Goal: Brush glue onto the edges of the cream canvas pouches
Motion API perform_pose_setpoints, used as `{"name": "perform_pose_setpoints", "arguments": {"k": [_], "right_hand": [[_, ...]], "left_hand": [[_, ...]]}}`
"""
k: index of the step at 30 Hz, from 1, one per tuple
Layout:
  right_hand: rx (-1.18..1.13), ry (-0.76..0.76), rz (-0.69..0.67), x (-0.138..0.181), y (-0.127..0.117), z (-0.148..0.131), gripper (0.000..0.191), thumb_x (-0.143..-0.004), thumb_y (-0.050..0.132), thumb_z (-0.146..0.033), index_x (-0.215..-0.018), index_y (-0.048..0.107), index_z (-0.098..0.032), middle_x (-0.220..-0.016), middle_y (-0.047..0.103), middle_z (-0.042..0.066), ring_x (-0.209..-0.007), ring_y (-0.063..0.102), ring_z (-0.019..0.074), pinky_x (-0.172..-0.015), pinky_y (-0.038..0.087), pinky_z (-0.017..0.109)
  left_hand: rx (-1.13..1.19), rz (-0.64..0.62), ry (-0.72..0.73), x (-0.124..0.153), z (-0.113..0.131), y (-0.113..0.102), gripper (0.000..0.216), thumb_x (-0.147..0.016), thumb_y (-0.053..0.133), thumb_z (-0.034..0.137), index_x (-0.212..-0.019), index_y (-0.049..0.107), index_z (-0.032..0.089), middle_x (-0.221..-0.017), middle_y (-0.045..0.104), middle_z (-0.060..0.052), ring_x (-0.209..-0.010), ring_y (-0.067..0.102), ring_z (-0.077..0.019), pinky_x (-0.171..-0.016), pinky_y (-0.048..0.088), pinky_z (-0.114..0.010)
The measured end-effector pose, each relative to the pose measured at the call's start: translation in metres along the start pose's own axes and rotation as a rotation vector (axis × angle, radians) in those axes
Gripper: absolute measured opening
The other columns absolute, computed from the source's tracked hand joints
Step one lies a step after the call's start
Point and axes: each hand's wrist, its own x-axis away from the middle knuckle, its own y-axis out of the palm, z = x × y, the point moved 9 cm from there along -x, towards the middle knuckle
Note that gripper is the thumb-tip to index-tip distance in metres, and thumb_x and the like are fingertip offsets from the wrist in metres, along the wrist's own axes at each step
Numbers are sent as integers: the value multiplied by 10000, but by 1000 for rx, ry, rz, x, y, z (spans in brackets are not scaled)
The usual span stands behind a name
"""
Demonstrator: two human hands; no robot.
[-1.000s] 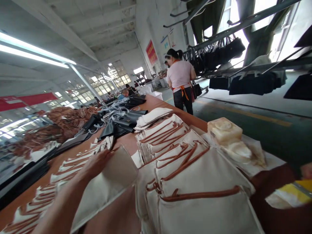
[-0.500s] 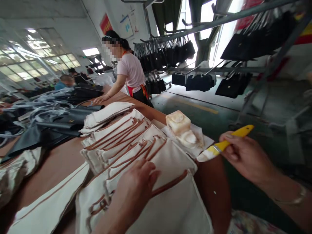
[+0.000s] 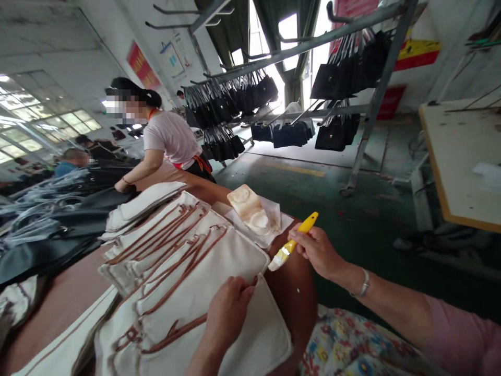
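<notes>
My left hand (image 3: 229,313) rests on the nearest cream canvas bag (image 3: 250,339) in an overlapping row of cream bags with brown straps (image 3: 172,245); its fingers curl over the edge of the bag above. My right hand (image 3: 319,250) is closed round a yellow-handled brush (image 3: 291,245), whose pale bristles point down-left at the bags' right edge. Just beyond the brush, a pale glue tub (image 3: 250,209) sits on white paper.
The brown table (image 3: 66,297) runs away to the left, carrying black bags (image 3: 58,235) and more cream pieces. A person in a pink shirt (image 3: 168,138) leans on the table's far end. Racks of hanging black bags (image 3: 282,89) stand behind; another table (image 3: 462,156) is at right.
The view swung right and down. My left hand left the cream pieces at left and came onto the nearest bag. My right hand brought the brush in toward the bags.
</notes>
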Motion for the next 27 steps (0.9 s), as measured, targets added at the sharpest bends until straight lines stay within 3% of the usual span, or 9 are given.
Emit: {"name": "perform_pose_setpoints", "arguments": {"k": [6, 9, 14, 19, 24, 27], "right_hand": [[133, -133, -283, 20, 46, -15, 315, -913, 568, -433, -782, 607, -150, -576, 519, -11, -511, 458, 118, -489, 357, 225], [191, -200, -320, 20, 60, -18, 328, -906, 575, -430, -722, 584, -158, -601, 535, -1, -544, 482, 130, -517, 377, 233], [203, -273, -179, 17, 47, -37, 354, -898, 585, -440, -671, 537, -172, -570, 498, -12, -544, 469, 135, -539, 388, 242], [286, -304, -358, 34, 60, -46, 291, -922, 546, -375, -718, 565, -168, -573, 499, -16, -539, 473, 134, -553, 386, 247], [280, -297, -185, 22, 40, -46, 308, -914, 555, -372, -685, 555, -166, -570, 507, -10, -548, 482, 134, -558, 387, 246], [236, -204, -329, 23, 52, -38, 347, -902, 569, -388, -642, 538, -161, -565, 506, -10, -532, 464, 120, -526, 368, 233]], "left_hand": [[221, 6, 18, 27, 10, -12, 257, -917, 453, 363, -807, 633, 217, -780, 622, 6, -738, 580, -156, -660, 371, -246], [277, 10, 26, 38, 15, -14, 275, -918, 456, 385, -822, 650, 216, -777, 624, 5, -737, 581, -157, -663, 385, -242], [288, 70, 54, 53, 23, -21, 295, -917, 463, 402, -842, 675, 211, -781, 635, -12, -742, 596, -165, -662, 412, -234], [288, 141, 82, 65, 30, -17, 257, -904, 505, 393, -879, 698, 226, -791, 649, -15, -725, 617, -156, -646, 432, -218], [246, 201, 136, 82, 32, -8, 225, -900, 545, 420, -879, 689, 249, -810, 655, -5, -753, 630, -149, -677, 441, -220], [169, 257, 176, 90, 35, -9, 204, -892, 567, 435, -881, 691, 273, -840, 676, 5, -792, 637, -157, -722, 432, -247]]}}
